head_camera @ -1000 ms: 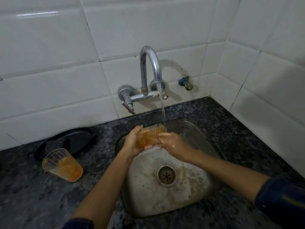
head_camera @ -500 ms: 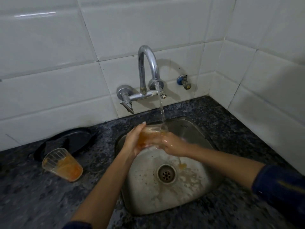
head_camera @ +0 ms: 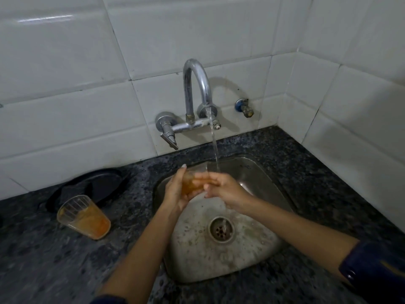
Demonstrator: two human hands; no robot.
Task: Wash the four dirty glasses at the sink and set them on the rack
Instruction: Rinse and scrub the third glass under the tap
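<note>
A: From the head camera, what has changed?

B: The glass (head_camera: 192, 183) has tipped a little more and sits right under the stream from the tap (head_camera: 197, 88). A second ago water fell just past its rim. The left hand (head_camera: 175, 194) grips it from the side, and the right hand (head_camera: 223, 189) has its fingers curled round the mouth, rubbing. I judge this is the rinse of one glass, with orange residue not yet gone.

A: And the count?

B: Two glasses in sight: the one held over the sink (head_camera: 263, 216), and a second glass (head_camera: 84, 217) with orange dregs lying tilted on the bench (head_camera: 65, 270), well apart to the left. One dark plate (head_camera: 98, 183) behind it. No rack shows.
</note>
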